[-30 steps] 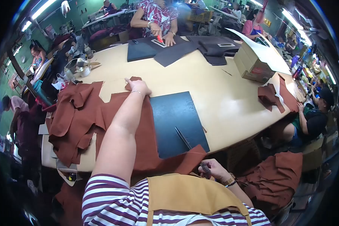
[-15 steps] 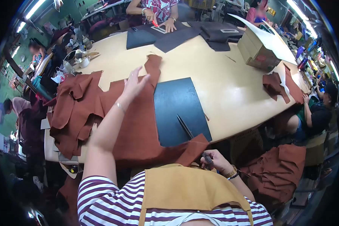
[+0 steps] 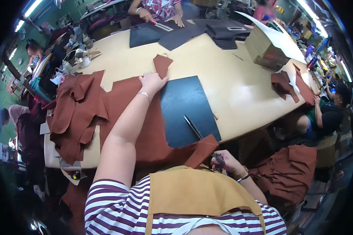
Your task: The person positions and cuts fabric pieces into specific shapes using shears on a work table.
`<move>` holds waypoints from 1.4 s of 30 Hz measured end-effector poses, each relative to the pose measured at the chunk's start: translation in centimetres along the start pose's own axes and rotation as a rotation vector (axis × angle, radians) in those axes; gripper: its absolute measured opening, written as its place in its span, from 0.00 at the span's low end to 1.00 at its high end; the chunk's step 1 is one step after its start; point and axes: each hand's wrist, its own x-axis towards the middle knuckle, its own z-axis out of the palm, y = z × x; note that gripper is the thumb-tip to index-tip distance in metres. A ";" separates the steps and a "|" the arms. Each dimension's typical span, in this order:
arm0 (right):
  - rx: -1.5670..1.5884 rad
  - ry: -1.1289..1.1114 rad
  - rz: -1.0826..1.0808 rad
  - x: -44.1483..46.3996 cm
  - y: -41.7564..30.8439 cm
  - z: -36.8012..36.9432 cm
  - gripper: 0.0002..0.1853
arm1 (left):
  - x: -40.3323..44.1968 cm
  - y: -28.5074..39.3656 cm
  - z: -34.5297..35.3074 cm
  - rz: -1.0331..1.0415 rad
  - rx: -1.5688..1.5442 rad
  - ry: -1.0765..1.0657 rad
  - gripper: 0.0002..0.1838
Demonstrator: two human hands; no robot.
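My left hand (image 3: pixel 153 83) rests on the large reddish-brown cloth (image 3: pixel 135 117), near its upper edge, fingers apart. Beyond it a narrow cloth piece (image 3: pixel 162 64) sticks up across the table. My right hand (image 3: pixel 230 161), near my apron, is closed around a dark lumpy object (image 3: pixel 218 159); what it is I cannot make out. A folded strip of the cloth (image 3: pixel 202 150) ends just left of that hand. A dark cutting mat (image 3: pixel 186 105) lies right of the cloth, with a slim dark tool (image 3: pixel 192 126) on it.
Loose brown pieces (image 3: pixel 76 113) lie left on the table (image 3: pixel 231 86). Opposite, a person (image 3: pixel 162 11) handles dark cloth (image 3: pixel 184 35) with a red tool. A cardboard box (image 3: pixel 264 49) stands at back right. More brown cloth (image 3: pixel 288 172) is piled at lower right.
My left hand was on the narrow piece, then lifted off and came back down on the larger cloth. The narrow piece has been straightened out. My right hand keeps its grip.
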 end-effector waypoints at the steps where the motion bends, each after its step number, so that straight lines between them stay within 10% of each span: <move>1: -0.004 0.009 -0.012 -0.1 -0.3 0.4 0.10 | 1.6 0.9 0.0 -0.044 -0.033 -0.102 0.32; 4: 0.042 0.031 -0.018 -0.2 -0.3 1.1 0.11 | 4.9 2.2 0.6 -0.032 -0.553 0.212 0.33; 7: -0.022 0.030 0.037 -1.0 -2.5 1.7 0.11 | 4.9 4.3 1.4 0.668 -0.455 0.621 0.39; 18: 0.067 -0.060 0.023 -0.6 0.6 -1.0 0.14 | -20.8 -6.1 4.9 0.274 -0.033 0.027 0.44; 26: 0.149 -0.107 0.071 -1.2 -1.9 -1.3 0.20 | -17.5 -9.0 5.3 0.482 0.065 0.348 0.45; 30: 0.148 -0.140 0.069 -2.2 -1.7 -1.5 0.19 | -23.2 -6.0 3.8 0.829 -0.030 0.175 0.42; 42: 0.146 -0.264 0.113 -0.5 -2.6 0.1 0.24 | -26.1 -4.0 7.6 0.692 -0.479 0.028 0.20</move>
